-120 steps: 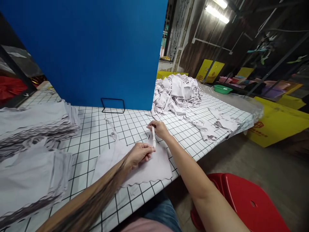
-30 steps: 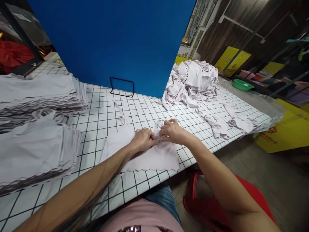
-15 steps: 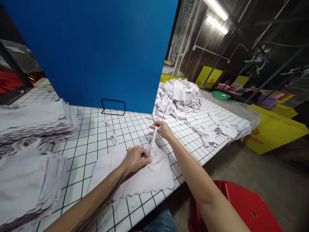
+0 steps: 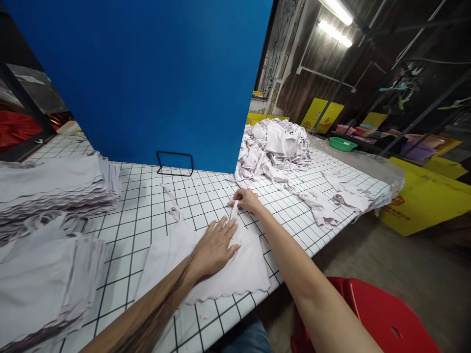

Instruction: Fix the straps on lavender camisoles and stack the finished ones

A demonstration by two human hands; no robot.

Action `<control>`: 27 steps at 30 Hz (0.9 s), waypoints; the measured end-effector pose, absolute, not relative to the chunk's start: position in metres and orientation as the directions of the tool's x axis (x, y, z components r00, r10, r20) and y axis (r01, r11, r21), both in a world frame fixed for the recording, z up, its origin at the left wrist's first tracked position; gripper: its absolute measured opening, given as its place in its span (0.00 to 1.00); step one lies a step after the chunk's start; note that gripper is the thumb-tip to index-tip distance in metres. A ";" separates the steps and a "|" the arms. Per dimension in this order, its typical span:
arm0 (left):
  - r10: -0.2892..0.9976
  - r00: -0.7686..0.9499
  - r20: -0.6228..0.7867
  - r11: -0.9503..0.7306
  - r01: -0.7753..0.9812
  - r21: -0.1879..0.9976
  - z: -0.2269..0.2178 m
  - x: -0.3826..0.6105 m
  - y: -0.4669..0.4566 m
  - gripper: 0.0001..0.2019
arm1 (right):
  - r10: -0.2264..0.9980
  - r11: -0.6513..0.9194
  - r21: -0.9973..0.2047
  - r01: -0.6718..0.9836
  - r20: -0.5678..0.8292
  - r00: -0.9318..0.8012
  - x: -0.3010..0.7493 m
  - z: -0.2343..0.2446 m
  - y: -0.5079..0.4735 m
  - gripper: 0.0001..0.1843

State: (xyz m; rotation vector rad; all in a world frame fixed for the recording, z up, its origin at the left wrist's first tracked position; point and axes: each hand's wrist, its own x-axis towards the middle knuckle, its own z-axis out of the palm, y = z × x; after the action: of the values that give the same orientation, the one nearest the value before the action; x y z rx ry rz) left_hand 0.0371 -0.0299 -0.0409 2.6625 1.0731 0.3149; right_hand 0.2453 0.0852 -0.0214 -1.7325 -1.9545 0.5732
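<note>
Two bare hands work on one pale garment [image 4: 241,274], which lies flat on the gridded worktop [image 4: 147,215] close to its near edge, scalloped hem toward the person. The left hand [image 4: 217,245] rests palm down on the far half of the cloth. Its grip is spread, with the fingers splayed and pointing to the far side; it encloses nothing and only presses the fabric flat.

Just beyond those fingertips, the right hand [image 4: 247,200] has its grip pressed together, thumb and forefinger pinching the far end of a narrow strap [image 4: 234,211]. From that pinch the strap runs back toward the near side to the garment's far right corner, passing right beside the left hand's fingers. The strap therefore lies between the two hands, while the body of the garment lies under the left palm and nearer than it. A second strap [image 4: 172,203] trails loose on the worktop from the garment's far left corner.

To the left sit stacks [image 4: 55,181] of folded pale pieces. At the far right a loose heap [image 4: 274,144] of the same cloth is piled. A blue board [image 4: 147,78] stands behind, with a black wire stand [image 4: 175,163] at its foot. A red stool [image 4: 382,318] is on the floor at the near right.
</note>
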 end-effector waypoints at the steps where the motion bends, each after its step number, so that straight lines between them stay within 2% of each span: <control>1: 0.701 0.707 0.099 -0.697 0.648 0.308 -0.041 0.037 -0.030 0.30 | 0.990 0.132 -0.610 0.781 0.038 -0.137 0.251 -0.019 0.085 0.24; 4: 0.684 0.725 0.083 -0.710 0.635 0.304 -0.042 0.036 -0.028 0.31 | 0.969 0.178 -0.646 0.742 -0.019 -0.248 0.270 -0.006 0.083 0.26; 7: 0.678 0.732 0.066 -0.712 0.632 0.307 -0.042 0.035 -0.027 0.32 | 0.962 0.198 -0.641 0.742 -0.020 -0.273 0.281 0.005 0.071 0.26; 11: 0.688 0.726 0.015 -0.689 0.646 0.328 -0.039 0.037 -0.026 0.33 | 0.946 0.323 -0.550 0.770 0.211 -0.246 0.268 0.001 0.040 0.19; 13: 0.680 0.733 -0.019 -0.683 0.644 0.344 -0.036 0.039 -0.027 0.34 | 0.922 0.382 -0.465 0.799 0.254 -0.292 0.254 -0.005 0.026 0.16; 17: 0.645 0.763 -0.031 -0.707 0.612 0.354 -0.021 0.035 -0.028 0.33 | 0.961 0.273 -0.381 0.883 0.151 -0.232 0.229 0.002 0.021 0.14; 21: 0.603 0.789 0.115 -0.782 0.557 0.280 -0.005 -0.001 -0.029 0.25 | 0.970 0.231 -0.439 0.868 0.172 -0.171 0.181 0.034 0.037 0.17; 24: 0.662 0.714 0.230 -0.750 0.625 0.217 -0.005 -0.046 -0.027 0.22 | 0.979 0.203 -0.487 0.850 0.078 -0.190 0.124 0.040 0.051 0.17; 27: 0.728 0.648 0.224 -0.685 0.695 0.216 -0.016 -0.082 -0.023 0.23 | 0.986 0.113 -0.501 0.858 -0.052 -0.160 0.069 0.025 0.067 0.16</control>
State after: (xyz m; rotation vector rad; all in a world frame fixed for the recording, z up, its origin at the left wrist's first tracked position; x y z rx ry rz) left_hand -0.0817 -0.0232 -0.0164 2.7509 1.1923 0.4470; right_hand 0.0686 0.0665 0.0252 -1.8122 -2.1010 0.6151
